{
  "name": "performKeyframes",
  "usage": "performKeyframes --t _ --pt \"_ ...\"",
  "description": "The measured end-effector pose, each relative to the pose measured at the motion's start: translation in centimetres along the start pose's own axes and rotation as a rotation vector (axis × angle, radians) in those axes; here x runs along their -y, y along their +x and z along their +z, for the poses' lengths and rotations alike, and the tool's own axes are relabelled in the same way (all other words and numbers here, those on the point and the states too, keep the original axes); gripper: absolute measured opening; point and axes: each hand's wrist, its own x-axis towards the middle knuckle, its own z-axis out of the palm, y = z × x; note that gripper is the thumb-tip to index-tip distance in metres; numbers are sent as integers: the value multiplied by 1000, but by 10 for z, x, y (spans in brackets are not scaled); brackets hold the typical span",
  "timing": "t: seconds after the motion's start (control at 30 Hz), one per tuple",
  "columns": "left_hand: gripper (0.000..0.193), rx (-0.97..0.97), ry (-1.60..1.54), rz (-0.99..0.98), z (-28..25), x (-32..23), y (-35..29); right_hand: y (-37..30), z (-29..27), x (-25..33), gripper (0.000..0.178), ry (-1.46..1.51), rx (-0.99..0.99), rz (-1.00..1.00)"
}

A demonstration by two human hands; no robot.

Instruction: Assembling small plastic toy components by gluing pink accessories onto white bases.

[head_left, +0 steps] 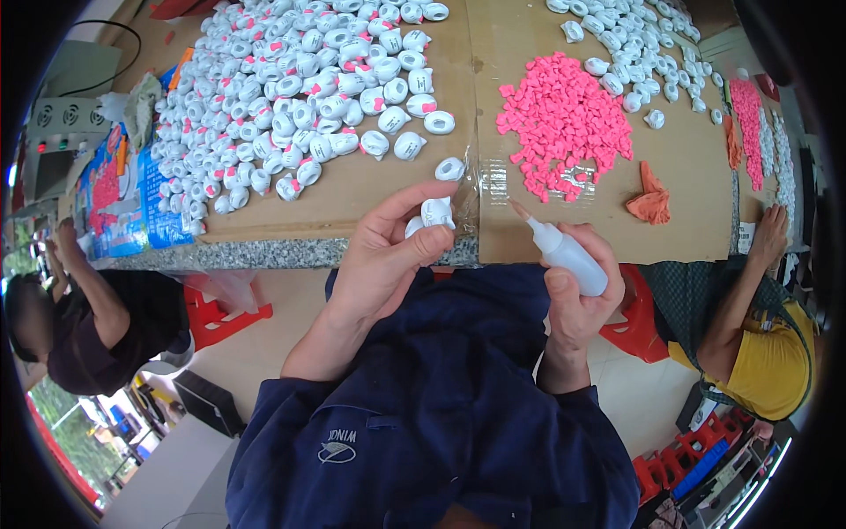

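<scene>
My left hand [381, 256] pinches a small white cat-head-shaped plastic piece [436, 212] between thumb and fingers, just off the table's front edge. Another bit of white shows behind the thumb; I cannot tell if it is a second piece. Around a white squeeze bottle [571, 256] my right hand [577, 309] is closed, its thin brownish nozzle tip tilted up and left toward the cardboard. The nozzle and the held piece are apart. Beyond the left fingers lies one loose cat-head piece [449, 169]. A heap of small pink bow-shaped pieces [564, 123] sits past the bottle.
Many cat-head pieces [308, 88], some with pink bows, cover the cardboard at the far left. More white pieces [630, 44] lie at the far right, and a crumpled orange scrap [650, 196] nearer. People work at the left [106, 326] and right [749, 353].
</scene>
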Motion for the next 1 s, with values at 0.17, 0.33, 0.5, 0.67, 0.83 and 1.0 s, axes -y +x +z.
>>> performKeyframes --t 0.17,0.33,0.5,0.67,0.83,1.0 --pt "35 -64 -65 -25 8 -6 5 -1 4 2 46 9 -53 66" --pt "30 -171 45 62 9 -8 9 0 3 1 42 17 -48 91" --pt "27 -313 595 172 -1 -8 5 1 3 2 40 -16 -23 85" --pt "25 -368 1197 418 7 -11 12 1 7 3 38 13 -38 94" --pt "32 -387 915 369 -5 -18 7 0 7 2 37 86 -59 56" --pt "40 -134 315 216 -2 -23 -6 -3 6 3 42 126 -93 85"
